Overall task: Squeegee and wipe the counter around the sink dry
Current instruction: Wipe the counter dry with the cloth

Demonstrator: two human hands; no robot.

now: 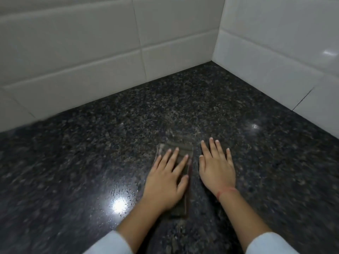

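A dark speckled granite counter (91, 153) fills the view, with water droplets shining near a light glare at the lower left. My left hand (166, 180) lies flat, fingers spread, pressing on a dark, blurred rectangular cloth or pad (180, 149) on the counter. My right hand (217, 165) rests flat on the bare counter just right of the cloth, fingers apart, holding nothing. A red thread circles the right wrist. No sink or squeegee is in view.
White tiled walls (82, 52) rise behind the counter and on the right (275, 43), meeting in a corner at the upper right. White sleeves show at the bottom edge.
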